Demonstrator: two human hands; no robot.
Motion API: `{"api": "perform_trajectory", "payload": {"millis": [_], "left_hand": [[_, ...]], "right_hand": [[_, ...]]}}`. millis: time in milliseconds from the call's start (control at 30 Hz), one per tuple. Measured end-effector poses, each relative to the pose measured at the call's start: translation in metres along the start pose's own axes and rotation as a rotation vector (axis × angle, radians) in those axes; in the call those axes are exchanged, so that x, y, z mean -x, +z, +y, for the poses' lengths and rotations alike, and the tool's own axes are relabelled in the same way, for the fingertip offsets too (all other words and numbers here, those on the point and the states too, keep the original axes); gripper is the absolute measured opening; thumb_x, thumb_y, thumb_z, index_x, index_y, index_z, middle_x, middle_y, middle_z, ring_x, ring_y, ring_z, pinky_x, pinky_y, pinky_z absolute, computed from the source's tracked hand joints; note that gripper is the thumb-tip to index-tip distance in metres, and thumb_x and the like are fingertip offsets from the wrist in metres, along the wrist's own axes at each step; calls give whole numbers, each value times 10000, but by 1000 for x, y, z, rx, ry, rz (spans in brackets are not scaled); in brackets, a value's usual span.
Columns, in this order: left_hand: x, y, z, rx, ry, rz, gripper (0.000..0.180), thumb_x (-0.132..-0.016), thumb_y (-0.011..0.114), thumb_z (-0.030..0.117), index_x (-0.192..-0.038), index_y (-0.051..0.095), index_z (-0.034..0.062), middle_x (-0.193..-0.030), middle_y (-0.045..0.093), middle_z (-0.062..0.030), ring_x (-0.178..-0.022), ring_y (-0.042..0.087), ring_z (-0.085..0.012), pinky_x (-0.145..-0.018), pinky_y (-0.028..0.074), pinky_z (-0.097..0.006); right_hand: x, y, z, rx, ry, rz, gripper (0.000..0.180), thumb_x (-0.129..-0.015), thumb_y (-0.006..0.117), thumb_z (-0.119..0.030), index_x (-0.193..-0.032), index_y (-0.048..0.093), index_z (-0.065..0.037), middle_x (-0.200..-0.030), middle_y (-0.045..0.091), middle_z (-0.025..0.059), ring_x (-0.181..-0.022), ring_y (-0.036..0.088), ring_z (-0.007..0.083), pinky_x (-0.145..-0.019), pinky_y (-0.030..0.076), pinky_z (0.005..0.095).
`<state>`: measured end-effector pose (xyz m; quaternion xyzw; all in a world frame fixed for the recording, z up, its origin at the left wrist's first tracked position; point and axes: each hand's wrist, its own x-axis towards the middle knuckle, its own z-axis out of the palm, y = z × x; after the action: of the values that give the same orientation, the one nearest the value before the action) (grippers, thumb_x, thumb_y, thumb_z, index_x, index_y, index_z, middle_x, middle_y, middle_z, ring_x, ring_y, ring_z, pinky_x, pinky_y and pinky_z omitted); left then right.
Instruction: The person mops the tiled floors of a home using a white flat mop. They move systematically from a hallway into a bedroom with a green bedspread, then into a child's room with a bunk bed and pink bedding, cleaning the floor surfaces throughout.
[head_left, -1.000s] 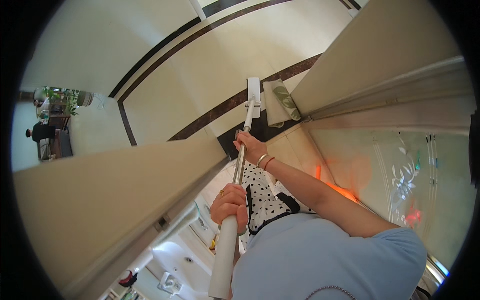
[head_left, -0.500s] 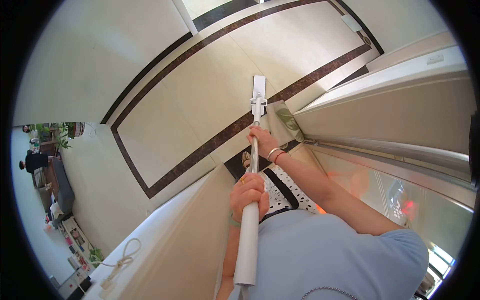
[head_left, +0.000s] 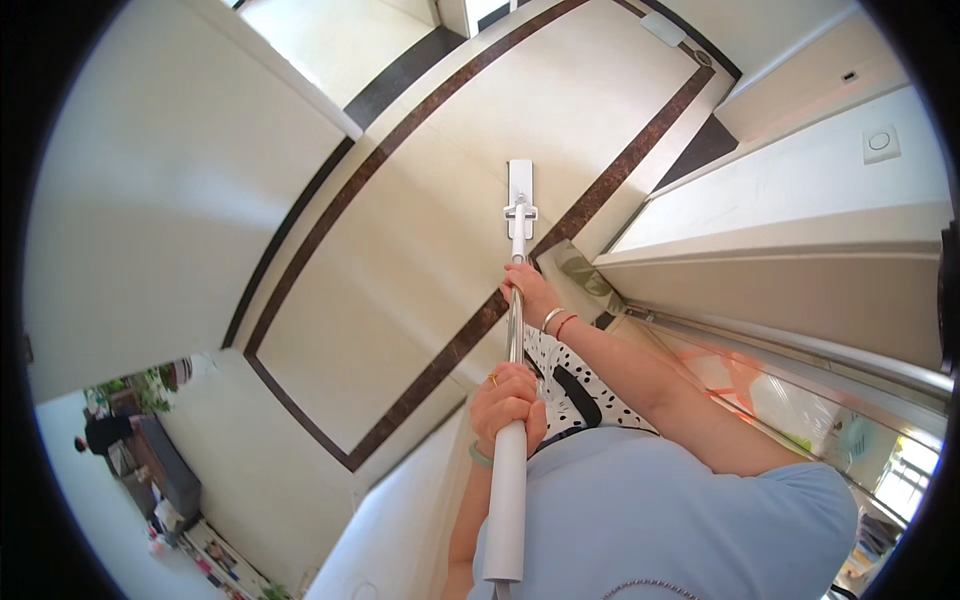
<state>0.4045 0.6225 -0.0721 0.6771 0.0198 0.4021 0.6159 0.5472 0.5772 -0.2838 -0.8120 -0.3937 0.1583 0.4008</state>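
A flat mop (head_left: pixel 506 490) with a white grip and a shiny metal pole runs away from my body. My left hand (head_left: pixel 506 405) is closed round the pole at the top of the white grip. Farther along, my right hand (head_left: pixel 529 290) wraps the pole close to its lower end. The white rectangular mop head (head_left: pixel 521 180) lies on the pale tiled floor (head_left: pixel 430 200), just beyond the dark brown border strip (head_left: pixel 450 355). Beside the pole, near my right hand, is a mat with a green leaf pattern (head_left: pixel 580 275).
White walls (head_left: pixel 190 190) with black skirting stand at the left. At the right are a door frame (head_left: pixel 780 240) and a glass panel with a metal rail (head_left: pixel 790 360). A person in dark clothes (head_left: pixel 105 432) is by a grey sofa (head_left: pixel 165 470), near potted plants (head_left: pixel 155 385).
My view has turned, so the walls and floor border have shifted, and a doorway at the top shows more. Both hands still grip the mop, whose head is now past the border strip.
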Motion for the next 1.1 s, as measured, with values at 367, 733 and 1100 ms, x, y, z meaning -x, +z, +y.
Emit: {"api": "perform_trajectory", "payload": {"millis": [367, 733, 1100], "left_hand": [[-141, 0, -70, 47, -14, -163, 263, -721, 598, -102, -667, 399, 60, -607, 509, -78, -533, 493, -230, -639, 508, -372], [-234, 3, -114, 52, -52, -248, 237, -747, 598, -88, -691, 421, 58, -615, 511, -63, -537, 490, -199, -695, 522, -415], [-380, 0, -142, 102, -58, -345, 193, -723, 672, -31, -678, 497, 36, -599, 564, -73, -538, 569, -220, -648, 569, -434]], "right_hand": [[-134, -39, 15, -41, 137, 46, 47, -864, 572, -114, -866, 525, -105, -950, 552, 61, -967, 558, 313, -971, 451, 394], [-228, -66, 44, 19, 160, 87, 69, -893, 575, -194, -878, 555, -131, -920, 580, 38, -995, 565, 298, -938, 470, 408], [-341, -108, 71, 25, -34, -25, 174, -848, 606, -161, -688, 576, -100, -748, 587, 79, -851, 559, 292, -812, 478, 381]]}}
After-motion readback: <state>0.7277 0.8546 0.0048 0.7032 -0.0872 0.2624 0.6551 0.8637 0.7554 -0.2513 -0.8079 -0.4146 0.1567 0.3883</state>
